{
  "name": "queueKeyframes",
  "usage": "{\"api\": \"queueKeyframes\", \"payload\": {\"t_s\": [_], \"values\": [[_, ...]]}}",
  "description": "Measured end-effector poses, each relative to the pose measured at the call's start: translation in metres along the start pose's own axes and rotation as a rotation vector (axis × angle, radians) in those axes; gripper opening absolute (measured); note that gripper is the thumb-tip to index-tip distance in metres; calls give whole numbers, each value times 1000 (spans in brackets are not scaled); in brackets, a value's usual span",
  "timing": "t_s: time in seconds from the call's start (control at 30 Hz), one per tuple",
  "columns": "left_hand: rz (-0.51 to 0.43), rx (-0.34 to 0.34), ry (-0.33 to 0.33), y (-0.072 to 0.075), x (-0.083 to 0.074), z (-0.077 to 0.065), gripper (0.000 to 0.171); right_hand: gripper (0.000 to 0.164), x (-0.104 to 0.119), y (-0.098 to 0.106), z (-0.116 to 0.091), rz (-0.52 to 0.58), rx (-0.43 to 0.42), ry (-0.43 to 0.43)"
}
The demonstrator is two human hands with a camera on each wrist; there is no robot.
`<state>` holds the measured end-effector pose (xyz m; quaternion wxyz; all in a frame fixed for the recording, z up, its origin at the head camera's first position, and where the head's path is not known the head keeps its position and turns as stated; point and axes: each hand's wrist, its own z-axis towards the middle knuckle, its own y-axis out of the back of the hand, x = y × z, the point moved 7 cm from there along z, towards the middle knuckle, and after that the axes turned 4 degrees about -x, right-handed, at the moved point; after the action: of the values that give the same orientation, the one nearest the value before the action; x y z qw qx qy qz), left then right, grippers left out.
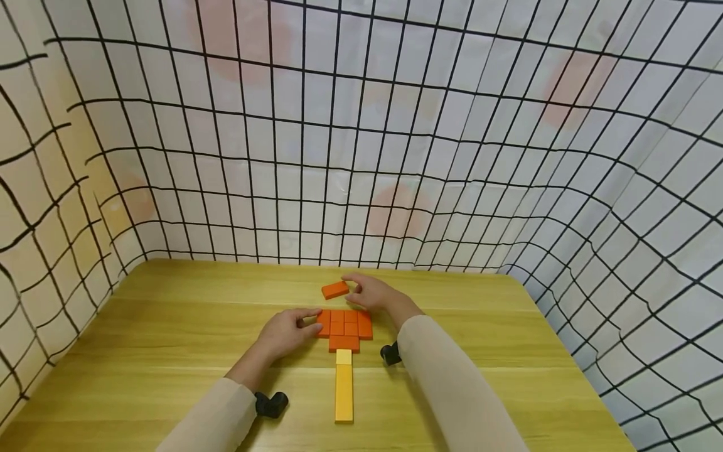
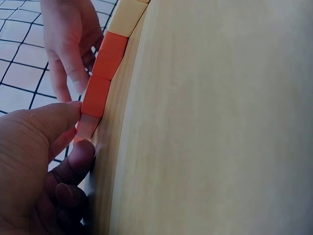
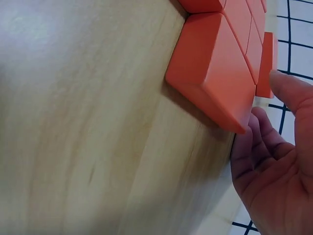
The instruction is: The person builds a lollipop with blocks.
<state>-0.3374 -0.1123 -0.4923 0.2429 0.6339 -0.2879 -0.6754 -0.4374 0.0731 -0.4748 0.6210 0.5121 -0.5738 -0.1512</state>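
Note:
Several orange blocks (image 1: 337,328) lie side by side in a fan-like cluster, with a small pale yellow block (image 1: 343,357) and a long yellow block (image 1: 344,392) in a line below them. With forefinger and thumb, my left hand (image 1: 287,333) pinches the cluster's leftmost orange block (image 2: 87,126). Behind the cluster is a separate, slightly turned orange block (image 1: 335,290). My right hand (image 1: 373,294) pinches its right end between forefinger and thumb. In the right wrist view the thumb rests at this block's edge (image 3: 267,66), and its far side is hidden.
The pieces lie on a wood-grain table (image 1: 480,351). White cloth with a black grid (image 1: 350,144) rises behind the table and along both sides. Black wrist devices (image 1: 272,405) show at both sleeves.

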Motion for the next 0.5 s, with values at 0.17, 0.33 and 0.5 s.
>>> {"api": "queueKeyframes", "payload": {"t_s": [0.17, 0.33, 0.5], "values": [[-7, -3, -8, -3, 0, 0, 39, 50, 0, 0, -1, -33, 3, -21], [-5, -6, 4, -3, 0, 1, 39, 37, -3, 2, 0, -2, -30, -34], [-8, -8, 9, -1, 2, 1, 39, 26, -4, 1, 2, 0, -62, -24]]}}
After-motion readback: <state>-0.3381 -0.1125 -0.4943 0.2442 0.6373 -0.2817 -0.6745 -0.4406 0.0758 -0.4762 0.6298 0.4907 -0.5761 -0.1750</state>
